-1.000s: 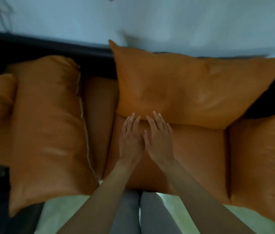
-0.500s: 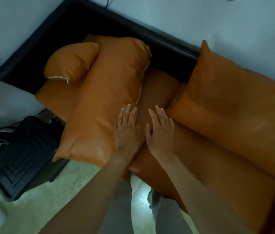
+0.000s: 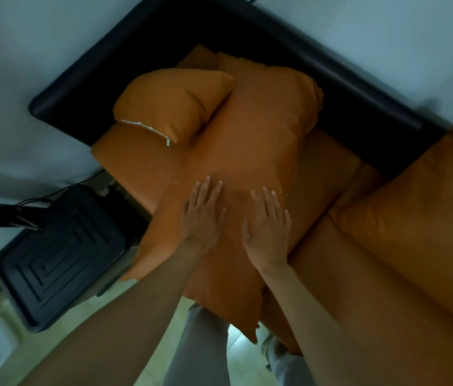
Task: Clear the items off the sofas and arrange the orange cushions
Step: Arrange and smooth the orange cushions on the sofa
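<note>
A long orange cushion [image 3: 256, 140] lies flat across the sofa seat [image 3: 136, 160], its near end hanging over the front edge. My left hand [image 3: 203, 215] and my right hand [image 3: 268, 229] lie side by side over this cushion with fingers straight and slightly spread; I cannot tell if the palms touch it. A small orange pillow [image 3: 172, 104] with a white zip sits at the sofa's far left corner. Another large orange cushion [image 3: 420, 213] leans at the right against the black sofa back [image 3: 289, 43].
A black ridged plastic stool or stand [image 3: 61, 254] with cables stands on the floor left of the sofa. The pale wall runs behind the sofa. Greenish floor and my grey trouser legs [image 3: 200, 349] are at the bottom.
The view swung left from the right-hand upright cushion to the long cushion. Both hands moved from the seat gap onto the area over the long cushion and spread apart.
</note>
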A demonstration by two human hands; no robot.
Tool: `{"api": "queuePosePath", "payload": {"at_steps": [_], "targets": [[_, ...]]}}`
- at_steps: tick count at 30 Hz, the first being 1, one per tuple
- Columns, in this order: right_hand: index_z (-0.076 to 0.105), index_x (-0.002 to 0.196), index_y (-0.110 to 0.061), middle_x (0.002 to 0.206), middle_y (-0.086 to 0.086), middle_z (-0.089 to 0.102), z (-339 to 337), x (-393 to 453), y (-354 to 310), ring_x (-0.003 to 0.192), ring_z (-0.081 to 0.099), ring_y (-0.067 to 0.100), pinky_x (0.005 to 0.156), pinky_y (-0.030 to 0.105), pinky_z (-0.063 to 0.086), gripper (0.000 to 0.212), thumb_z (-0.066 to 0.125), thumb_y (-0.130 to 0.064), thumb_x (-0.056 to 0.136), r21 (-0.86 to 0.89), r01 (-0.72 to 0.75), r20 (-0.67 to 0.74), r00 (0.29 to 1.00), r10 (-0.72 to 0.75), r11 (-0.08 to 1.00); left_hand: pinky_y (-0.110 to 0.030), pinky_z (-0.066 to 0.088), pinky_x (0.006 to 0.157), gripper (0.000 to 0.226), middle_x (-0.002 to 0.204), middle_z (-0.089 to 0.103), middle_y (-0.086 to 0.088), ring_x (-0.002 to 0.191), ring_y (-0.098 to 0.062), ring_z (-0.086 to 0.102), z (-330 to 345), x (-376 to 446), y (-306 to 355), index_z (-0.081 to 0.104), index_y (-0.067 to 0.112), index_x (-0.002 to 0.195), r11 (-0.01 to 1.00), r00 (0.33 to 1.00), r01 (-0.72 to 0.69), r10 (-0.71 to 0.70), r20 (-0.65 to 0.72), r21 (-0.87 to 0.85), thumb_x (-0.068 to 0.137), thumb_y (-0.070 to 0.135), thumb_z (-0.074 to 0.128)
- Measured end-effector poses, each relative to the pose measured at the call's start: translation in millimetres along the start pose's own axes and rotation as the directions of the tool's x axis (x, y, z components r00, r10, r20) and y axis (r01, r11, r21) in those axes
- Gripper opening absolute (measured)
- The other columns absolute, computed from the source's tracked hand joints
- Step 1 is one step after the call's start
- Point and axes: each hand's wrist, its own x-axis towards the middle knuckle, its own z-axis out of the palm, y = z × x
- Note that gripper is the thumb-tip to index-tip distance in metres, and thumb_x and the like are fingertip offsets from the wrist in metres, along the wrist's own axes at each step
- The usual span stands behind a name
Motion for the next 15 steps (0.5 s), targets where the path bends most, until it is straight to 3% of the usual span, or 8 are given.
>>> {"api": "queuePosePath", "payload": {"at_steps": [4, 8, 12, 15], "targets": [[0.025, 0.161, -0.025, 0.171, 0.001, 0.016, 32.9, 38.4, -44.3, 0.159, 0.004, 0.02, 0.126, 0.056, 0.014, 0.066, 0.051, -0.039, 0.102, 0.013, -0.014, 0.121, 0.993, 0.012, 1.0, -0.054, 0.013, 0.124, 0.088, 0.171, -0.013, 0.018, 0.159, -0.016, -0.011, -15.3, 35.5, -48.8, -0.007, 0.056, 0.158, 0.999, 0.989, -0.044, 0.046, 0.14, -0.019, 0.09, 0.076, 0.045], [0.021, 0.162, -0.024, 0.172, 0.006, 0.006, 63.5, 66.8, -76.2, 0.159, -0.002, 0.023, 0.126, 0.059, 0.011, 0.074, 0.055, -0.042, 0.099, 0.013, -0.072, 0.117, 0.991, 0.07, 0.997, -0.065, 0.013, 0.124, 0.084, 0.169, -0.017, 0.021, 0.158, -0.016, -0.015, -23.4, 63.3, -81.5, -0.012, 0.062, 0.153, 0.981, 0.959, -0.189, 0.193, 0.207, -0.042, 0.093, 0.067, 0.047], [0.012, 0.164, -0.03, 0.173, 0.003, -0.001, 78.7, 94.0, -92.4, 0.159, -0.009, 0.023, 0.125, 0.06, 0.004, 0.077, 0.05, -0.05, 0.099, -0.031, -0.113, 0.094, 0.989, 0.115, 0.993, -0.059, 0.008, 0.127, 0.086, 0.172, -0.01, 0.017, 0.158, -0.015, -0.014, -31.8, 96.2, -109.2, -0.003, 0.052, 0.16, 0.965, 0.951, -0.26, 0.261, 0.168, -0.03, 0.09, 0.08, 0.038], [0.005, 0.164, -0.035, 0.172, 0.002, -0.009, 81.3, 115.0, -100.0, 0.157, -0.016, 0.024, 0.124, 0.062, 0.001, 0.084, 0.05, -0.058, 0.097, -0.069, -0.113, 0.118, 0.986, 0.12, 0.991, -0.063, 0.007, 0.126, 0.1, 0.171, -0.012, 0.018, 0.158, -0.015, -0.015, -40.6, 119.3, -112.9, -0.003, 0.051, 0.161, 0.962, 0.931, -0.264, 0.274, 0.239, -0.075, 0.082, 0.083, 0.051]]}}
